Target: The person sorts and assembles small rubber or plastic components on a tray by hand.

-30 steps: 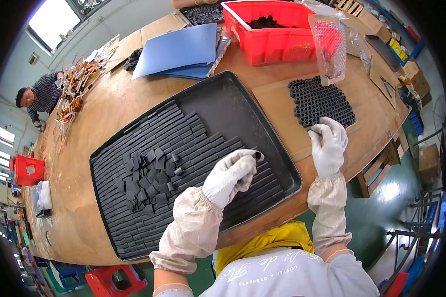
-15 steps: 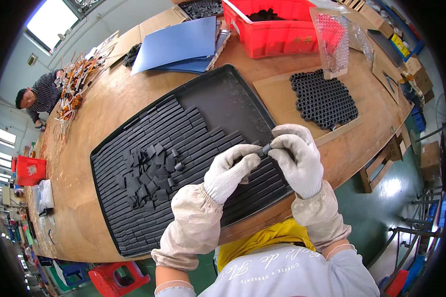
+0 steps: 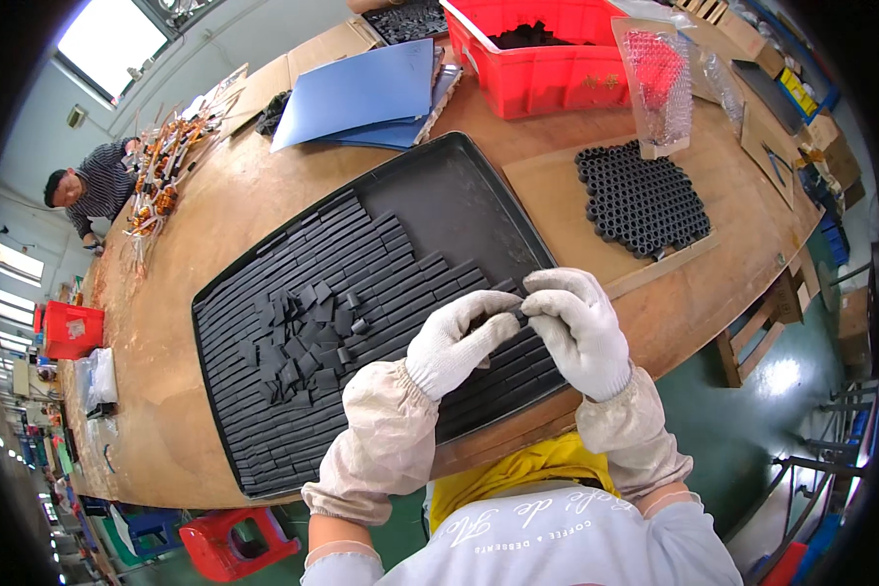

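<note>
Both my hands wear white knitted gloves and meet over the right part of a large black tray (image 3: 498, 186). Thumb and finger of my right hand (image 3: 581, 332) pinch a small black tube (image 3: 521, 313), mostly hidden by the fingertips. My left hand (image 3: 462, 340) closes on the tube's other side with its thumb and forefinger. Under them, rows of black tubes (image 3: 293, 249) lie end to end in the tray. A loose heap of small flat black pieces (image 3: 308, 337) rests on those rows, left of my left hand.
Right of the tray, a cluster of upright black tubes (image 3: 645, 200) stands on cardboard (image 3: 547, 181). Behind are a red bin (image 3: 547, 83) with black pieces, bubble wrap (image 3: 654, 88) and blue sheets (image 3: 361, 93). At far left, a person (image 3: 103, 186) works beside wired parts (image 3: 161, 186).
The small tube between my hands has dropped slightly toward me and is more covered by my fingers. My right hand has tilted down a little. The whole view has shifted slightly.
</note>
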Tool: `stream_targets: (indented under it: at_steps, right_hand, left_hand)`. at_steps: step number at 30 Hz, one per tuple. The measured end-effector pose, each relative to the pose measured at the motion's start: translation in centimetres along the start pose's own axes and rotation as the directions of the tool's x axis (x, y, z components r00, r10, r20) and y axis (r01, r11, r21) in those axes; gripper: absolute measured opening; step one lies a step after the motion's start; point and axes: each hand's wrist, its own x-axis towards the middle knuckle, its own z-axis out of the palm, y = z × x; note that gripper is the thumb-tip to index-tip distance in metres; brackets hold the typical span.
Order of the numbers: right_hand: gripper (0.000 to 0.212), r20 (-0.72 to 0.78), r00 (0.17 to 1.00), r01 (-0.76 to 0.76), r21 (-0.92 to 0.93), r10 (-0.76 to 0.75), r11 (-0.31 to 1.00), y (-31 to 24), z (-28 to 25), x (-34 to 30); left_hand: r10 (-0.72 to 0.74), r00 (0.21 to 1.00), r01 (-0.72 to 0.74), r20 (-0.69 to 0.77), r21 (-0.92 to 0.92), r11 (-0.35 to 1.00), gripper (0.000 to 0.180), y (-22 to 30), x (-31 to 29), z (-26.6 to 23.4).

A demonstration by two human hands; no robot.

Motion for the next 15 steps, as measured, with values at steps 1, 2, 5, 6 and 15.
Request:
stream_targets:
  at_steps: [1, 2, 5, 6, 15]
  right_hand:
    - [0.020, 0.006, 0.999, -0.032, 0.084, 0.032, 0.996, 0.1, -0.3, -0.3]
    - [0.020, -0.007, 1.000, -0.027, 0.098, 0.028, 0.995, 0.2, -0.6, -0.7]
    - [0.020, -0.049, 0.991, -0.109, 0.226, 0.123, 0.968, 1.2, -1.6, -2.0]
    - [0.020, -0.057, 0.980, -0.172, 0.250, 0.192, 0.953, 1.7, -2.3, -2.8]
    - [0.012, -0.076, 0.848, -0.425, 0.493, 0.524, 0.759, 5.1, -1.7, -5.9]
  left_hand:
    - [0.015, 1.000, -0.016, 0.020, 0.070, 0.997, 0.034, 0.4, -0.1, 0.0]
    - [0.028, 0.999, -0.034, 0.038, 0.142, 0.989, 0.033, 0.9, -0.3, -0.2]
    - [0.054, 0.993, -0.034, -0.103, 0.187, 0.982, 0.030, 2.0, -0.8, -1.6]
    - [0.070, 0.987, -0.041, -0.142, 0.200, 0.979, 0.028, 2.2, -0.7, -2.3]
    - [0.499, 0.848, 0.090, -0.181, 0.975, 0.201, 0.024, 3.8, 7.6, -14.2]
